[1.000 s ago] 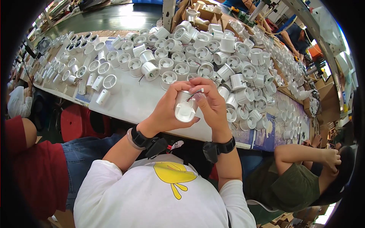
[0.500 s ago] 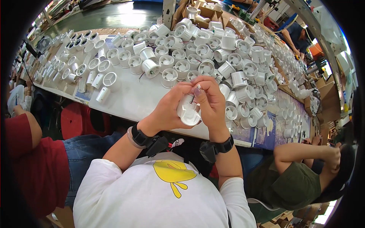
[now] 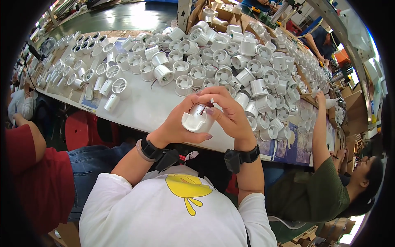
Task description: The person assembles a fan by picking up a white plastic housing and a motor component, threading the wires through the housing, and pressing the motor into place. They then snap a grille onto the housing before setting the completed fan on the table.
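Observation:
My left hand (image 3: 177, 123) cups a white round plastic fan housing (image 3: 197, 120) from below, holding it over the near edge of the white table (image 3: 146, 108). My right hand (image 3: 229, 115) wraps around the housing's right side, and its fingertips pinch a small white piece with thin wires at the top of the housing. Both wrists wear black bands. Several identical white fan housings (image 3: 218, 61) lie spread across the table beyond my hands.
A person in a red top (image 3: 37, 181) sits at my left beside a red stool (image 3: 80, 129). At my right, a person in a green shirt (image 3: 312, 193) reaches onto the table. Cardboard boxes (image 3: 218, 12) stand at the far edge.
The housing has tilted in my hands, its open face turning from toward me to downward. My right fingers moved to the top and pinch the small wired piece.

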A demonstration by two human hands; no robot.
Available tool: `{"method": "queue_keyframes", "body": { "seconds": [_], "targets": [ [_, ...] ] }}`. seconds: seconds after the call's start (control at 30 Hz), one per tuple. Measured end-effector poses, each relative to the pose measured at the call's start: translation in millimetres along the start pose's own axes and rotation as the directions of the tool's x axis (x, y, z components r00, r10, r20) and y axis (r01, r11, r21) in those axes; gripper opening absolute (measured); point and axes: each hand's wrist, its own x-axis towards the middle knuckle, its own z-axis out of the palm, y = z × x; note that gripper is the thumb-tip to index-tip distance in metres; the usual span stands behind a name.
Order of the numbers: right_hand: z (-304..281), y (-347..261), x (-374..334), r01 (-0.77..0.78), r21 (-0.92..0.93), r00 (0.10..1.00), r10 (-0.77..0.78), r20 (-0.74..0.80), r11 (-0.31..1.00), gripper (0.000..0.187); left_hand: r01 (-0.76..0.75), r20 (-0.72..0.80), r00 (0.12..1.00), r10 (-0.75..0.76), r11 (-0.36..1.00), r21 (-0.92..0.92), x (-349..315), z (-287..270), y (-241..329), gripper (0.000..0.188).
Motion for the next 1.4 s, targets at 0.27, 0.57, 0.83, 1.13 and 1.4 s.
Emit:
{"method": "queue_keyframes", "body": {
  "seconds": [0.27,0.57,0.83,1.13,1.4],
  "targets": [
    [-2,-7,4,0.075,-0.179,0.997,-0.070,0.032,0.981,0.017,0.149,0.054,0.988,-0.145,0.986,-0.079,-1,-4,-1,0.082],
    [0,0,5,0.012,-0.258,0.987,-0.053,-0.153,0.966,0.008,0.144,0.069,0.987,-0.145,0.989,0.013,0,3,-3,0.077],
    [3,9,-7,-0.061,0.212,0.963,0.113,-0.243,0.975,0.013,0.020,-0.107,0.993,-0.041,0.983,-0.184,1,9,-7,0.066],
    [36,15,-20,0.074,0.578,0.912,0.179,-0.369,0.813,0.016,-0.102,-0.166,0.980,0.110,0.993,0.054,18,24,-5,0.060],
    [35,27,-16,0.166,0.524,0.899,0.090,-0.428,0.836,0.012,-0.200,-0.167,0.962,0.217,0.974,0.110,25,31,-6,0.059]
  ]
}}
